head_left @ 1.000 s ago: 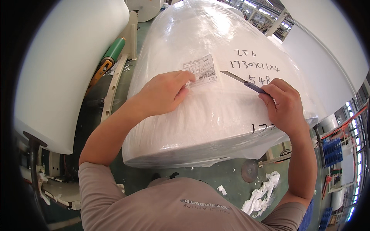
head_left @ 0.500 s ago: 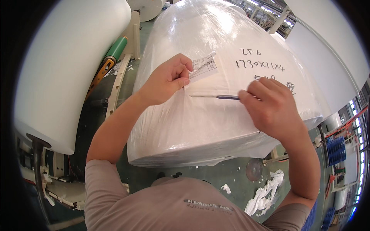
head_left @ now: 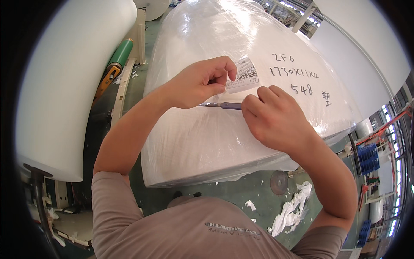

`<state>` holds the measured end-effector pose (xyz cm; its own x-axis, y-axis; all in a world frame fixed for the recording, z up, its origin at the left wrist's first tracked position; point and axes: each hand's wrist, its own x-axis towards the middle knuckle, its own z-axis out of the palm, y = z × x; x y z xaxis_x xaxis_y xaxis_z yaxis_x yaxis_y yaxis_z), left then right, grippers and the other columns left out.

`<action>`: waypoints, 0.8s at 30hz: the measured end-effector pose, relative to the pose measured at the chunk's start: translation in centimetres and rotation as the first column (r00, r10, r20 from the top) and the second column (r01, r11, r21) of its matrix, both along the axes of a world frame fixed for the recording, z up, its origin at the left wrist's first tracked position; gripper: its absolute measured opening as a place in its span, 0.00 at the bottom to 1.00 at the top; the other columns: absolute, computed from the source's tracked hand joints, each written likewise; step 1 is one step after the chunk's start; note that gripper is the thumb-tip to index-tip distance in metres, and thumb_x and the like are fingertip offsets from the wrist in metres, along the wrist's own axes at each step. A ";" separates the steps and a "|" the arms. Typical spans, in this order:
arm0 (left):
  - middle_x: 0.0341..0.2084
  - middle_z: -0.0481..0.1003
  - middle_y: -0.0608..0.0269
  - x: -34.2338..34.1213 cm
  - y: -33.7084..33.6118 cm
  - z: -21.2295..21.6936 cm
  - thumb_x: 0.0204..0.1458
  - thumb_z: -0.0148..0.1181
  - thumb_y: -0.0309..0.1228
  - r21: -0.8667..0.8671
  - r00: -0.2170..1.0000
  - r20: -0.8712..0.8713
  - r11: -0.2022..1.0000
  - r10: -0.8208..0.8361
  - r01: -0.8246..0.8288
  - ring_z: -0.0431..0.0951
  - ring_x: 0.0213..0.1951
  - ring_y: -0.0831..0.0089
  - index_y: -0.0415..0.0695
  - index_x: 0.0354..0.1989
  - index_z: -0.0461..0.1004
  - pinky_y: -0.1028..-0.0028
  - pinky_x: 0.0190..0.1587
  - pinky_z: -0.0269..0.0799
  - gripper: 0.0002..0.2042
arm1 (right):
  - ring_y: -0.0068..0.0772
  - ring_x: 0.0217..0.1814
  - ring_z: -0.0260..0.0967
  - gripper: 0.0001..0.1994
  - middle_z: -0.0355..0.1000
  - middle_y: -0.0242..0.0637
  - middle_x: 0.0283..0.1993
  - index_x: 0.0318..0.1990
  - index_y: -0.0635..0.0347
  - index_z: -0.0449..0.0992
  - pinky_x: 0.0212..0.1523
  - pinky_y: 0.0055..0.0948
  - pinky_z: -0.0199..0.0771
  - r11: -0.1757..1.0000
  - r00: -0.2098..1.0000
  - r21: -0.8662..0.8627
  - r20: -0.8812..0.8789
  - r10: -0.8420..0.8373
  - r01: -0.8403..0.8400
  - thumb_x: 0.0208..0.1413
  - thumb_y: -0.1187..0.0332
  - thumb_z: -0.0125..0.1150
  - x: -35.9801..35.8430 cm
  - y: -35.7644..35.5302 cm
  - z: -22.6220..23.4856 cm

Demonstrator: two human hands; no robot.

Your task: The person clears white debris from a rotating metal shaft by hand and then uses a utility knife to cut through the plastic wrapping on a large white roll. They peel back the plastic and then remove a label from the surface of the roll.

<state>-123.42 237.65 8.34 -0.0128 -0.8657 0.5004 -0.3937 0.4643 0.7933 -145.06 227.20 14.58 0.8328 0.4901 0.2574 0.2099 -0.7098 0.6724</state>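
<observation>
A large white roll wrapped in clear plastic film lies in front of me, with black handwriting on its right part. My left hand pinches a raised fold of the film between thumb and finger, beside a printed paper label. My right hand is closed around the grey-purple handle of a utility knife. Its narrow blade points left and lies just below my left hand, close to the pinched fold. Whether the blade has gone through the film, I cannot tell.
At the left stands another big white roll, with a green roller and an orange bar beside it. Crumpled white scraps and a round metal plate are on the green floor. Blue crates stand far right.
My right hand has moved left with the knife, bringing the blade beneath my left hand. My left hand keeps its pinch on the film. More of the handwriting now shows.
</observation>
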 end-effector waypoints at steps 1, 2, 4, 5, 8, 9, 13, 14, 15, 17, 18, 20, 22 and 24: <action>0.25 0.63 0.72 0.2 0.1 0.1 0.54 0.51 0.15 0.005 1.000 0.007 1.000 -0.004 0.004 0.62 0.30 0.82 0.44 0.44 0.66 0.79 0.35 0.60 0.12 | 0.31 0.25 0.58 0.07 0.57 0.31 0.22 0.14 0.58 0.67 0.27 0.29 0.62 1.000 1.000 -0.019 -0.005 0.001 -0.002 0.33 0.75 0.61 0.4 0.1 -0.1; 0.24 0.64 0.72 0.2 0.1 0.2 0.54 0.51 0.15 -0.006 1.000 0.024 1.000 -0.001 0.001 0.62 0.29 0.82 0.44 0.44 0.66 0.79 0.35 0.60 0.12 | 0.31 0.26 0.58 0.07 0.57 0.31 0.22 0.13 0.58 0.68 0.27 0.29 0.62 0.999 0.999 0.023 -0.007 -0.042 0.042 0.32 0.74 0.61 0.1 0.4 -0.1; 0.24 0.64 0.72 0.1 -0.2 0.0 0.53 0.51 0.15 -0.031 0.999 0.049 1.000 0.008 -0.006 0.62 0.29 0.82 0.44 0.44 0.66 0.78 0.34 0.60 0.13 | 0.30 0.26 0.60 0.06 0.57 0.30 0.21 0.13 0.58 0.69 0.28 0.30 0.63 0.986 0.991 0.102 -0.025 -0.128 0.130 0.31 0.73 0.61 -1.2 0.8 0.1; 0.24 0.64 0.72 0.2 -0.3 0.0 0.53 0.52 0.14 -0.023 0.999 0.042 1.000 0.009 -0.008 0.62 0.29 0.82 0.44 0.44 0.66 0.78 0.34 0.60 0.13 | 0.31 0.27 0.61 0.06 0.58 0.30 0.21 0.13 0.58 0.69 0.28 0.30 0.64 0.990 0.992 0.071 -0.037 -0.120 0.123 0.30 0.72 0.61 -0.8 0.8 0.1; 0.23 0.64 0.72 0.6 -0.8 0.2 0.52 0.52 0.14 -0.008 0.999 0.041 1.000 -0.009 0.009 0.62 0.29 0.83 0.43 0.44 0.66 0.78 0.33 0.59 0.13 | 0.31 0.28 0.62 0.07 0.59 0.30 0.22 0.12 0.58 0.69 0.29 0.30 0.65 0.991 0.989 -0.022 -0.069 -0.134 0.133 0.30 0.70 0.60 0.8 1.0 -0.2; 0.23 0.64 0.72 0.9 -0.8 0.1 0.52 0.51 0.14 -0.012 0.999 0.047 1.000 -0.019 0.019 0.62 0.28 0.83 0.43 0.44 0.66 0.78 0.33 0.59 0.13 | 0.31 0.28 0.62 0.07 0.59 0.30 0.22 0.11 0.58 0.68 0.29 0.30 0.65 0.987 0.985 -0.059 -0.083 -0.151 0.147 0.30 0.70 0.60 1.4 1.2 -0.6; 0.23 0.63 0.72 2.8 -1.1 0.1 0.53 0.51 0.16 0.034 0.994 -0.100 0.999 -0.038 0.041 0.62 0.28 0.83 0.44 0.43 0.67 0.78 0.32 0.59 0.12 | 0.31 0.27 0.62 0.05 0.61 0.32 0.24 0.16 0.59 0.71 0.28 0.30 0.66 0.987 0.985 0.025 -0.075 -0.154 0.156 0.35 0.71 0.60 0.6 1.0 0.6; 0.23 0.63 0.72 2.9 -1.0 0.0 0.53 0.51 0.16 0.041 0.995 -0.089 0.998 -0.044 0.048 0.62 0.28 0.82 0.44 0.43 0.67 0.78 0.32 0.59 0.11 | 0.31 0.27 0.62 0.04 0.61 0.32 0.24 0.17 0.59 0.72 0.28 0.30 0.66 0.985 0.985 0.058 -0.076 -0.155 0.160 0.37 0.71 0.60 -0.1 1.1 1.1; 0.23 0.63 0.72 3.0 -1.0 0.0 0.53 0.51 0.16 0.048 0.996 -0.078 0.997 -0.050 0.054 0.61 0.28 0.82 0.44 0.42 0.67 0.78 0.32 0.59 0.11 | 0.30 0.27 0.61 0.04 0.61 0.32 0.25 0.19 0.59 0.72 0.28 0.30 0.66 0.988 0.989 0.088 -0.089 -0.121 0.129 0.39 0.72 0.60 -0.5 1.2 1.2; 0.23 0.63 0.72 2.8 -1.1 -0.1 0.54 0.51 0.17 0.046 0.999 -0.031 0.998 -0.042 0.043 0.61 0.28 0.81 0.44 0.42 0.68 0.77 0.32 0.59 0.10 | 0.30 0.27 0.61 0.04 0.60 0.32 0.25 0.18 0.59 0.71 0.29 0.29 0.66 0.989 0.987 0.063 -0.099 -0.127 0.133 0.39 0.73 0.60 -0.8 1.8 1.0; 0.23 0.63 0.72 2.7 -1.2 -0.1 0.54 0.51 0.18 0.032 1.000 0.001 0.999 -0.019 0.019 0.61 0.27 0.80 0.44 0.43 0.69 0.77 0.32 0.60 0.10 | 0.29 0.27 0.61 0.05 0.60 0.31 0.25 0.18 0.58 0.70 0.29 0.29 0.66 0.989 0.986 0.051 -0.103 -0.130 0.135 0.38 0.74 0.60 -0.8 1.9 0.9; 0.23 0.64 0.72 2.5 -1.3 0.2 0.55 0.51 0.19 0.028 0.994 0.108 0.999 0.023 -0.026 0.60 0.27 0.79 0.44 0.43 0.69 0.76 0.32 0.60 0.10 | 0.29 0.27 0.62 0.05 0.61 0.32 0.25 0.18 0.58 0.71 0.29 0.29 0.66 0.986 0.983 0.052 -0.096 -0.156 0.162 0.38 0.74 0.60 -0.5 1.9 0.8; 0.23 0.64 0.71 2.6 -0.8 0.5 0.56 0.52 0.19 0.034 0.968 0.239 0.995 0.078 -0.089 0.60 0.28 0.78 0.44 0.45 0.70 0.75 0.33 0.61 0.10 | 0.29 0.28 0.62 0.05 0.62 0.32 0.25 0.18 0.58 0.71 0.29 0.28 0.67 0.982 0.981 0.068 -0.090 -0.172 0.179 0.38 0.74 0.60 -0.3 1.7 0.7; 0.24 0.65 0.70 2.8 -0.5 -0.1 0.56 0.53 0.20 0.039 0.967 0.248 0.996 0.065 -0.077 0.62 0.28 0.77 0.44 0.46 0.70 0.75 0.33 0.62 0.11 | 0.29 0.28 0.63 0.05 0.62 0.32 0.25 0.17 0.58 0.70 0.29 0.28 0.67 0.977 0.980 0.100 -0.088 -0.178 0.186 0.38 0.74 0.60 -0.4 1.5 0.6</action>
<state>-120.66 237.15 8.23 -0.0680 -0.8917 0.4476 -0.6101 0.3921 0.6885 -145.48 228.69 15.21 0.9250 0.3016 0.2310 0.1192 -0.8077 0.5774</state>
